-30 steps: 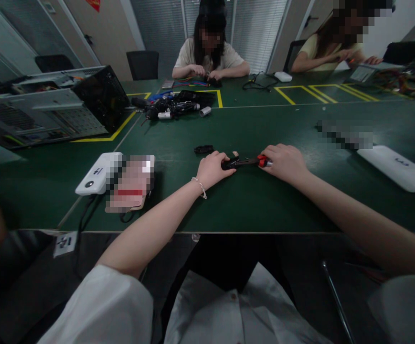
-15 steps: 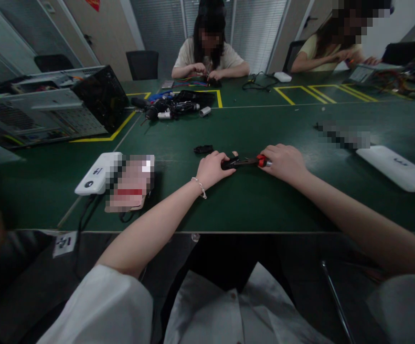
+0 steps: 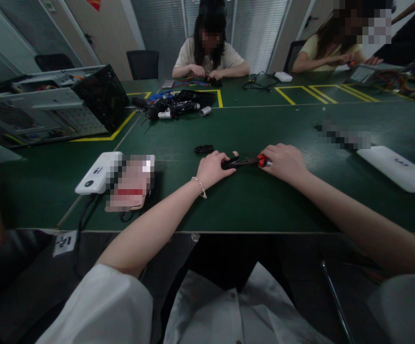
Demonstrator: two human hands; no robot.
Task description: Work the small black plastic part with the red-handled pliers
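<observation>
Near the table's middle, my left hand (image 3: 214,167) is closed on a small black plastic part (image 3: 228,164), with thumb and fingers at its left end. My right hand (image 3: 286,162) is wrapped round red-handled pliers (image 3: 262,161). Their narrow metal jaws point left and meet the black part; the exact contact is too small to make out. A small pale piece (image 3: 235,154) sits just above the black part. Another black plastic piece (image 3: 203,149) lies on the table beyond my left hand.
A computer case (image 3: 49,107) stands at left. Nearer are a white power bank (image 3: 99,173) and a blurred-out phone (image 3: 130,184). Cables and a drill (image 3: 153,111) lie in a pile ahead. Another white power bank (image 3: 399,168) is at right. Two people sit across the table (image 3: 264,210).
My hands, the pliers and the black part stay almost still. At the far upper right, a dark-clothed person has come into view behind the seated co-worker.
</observation>
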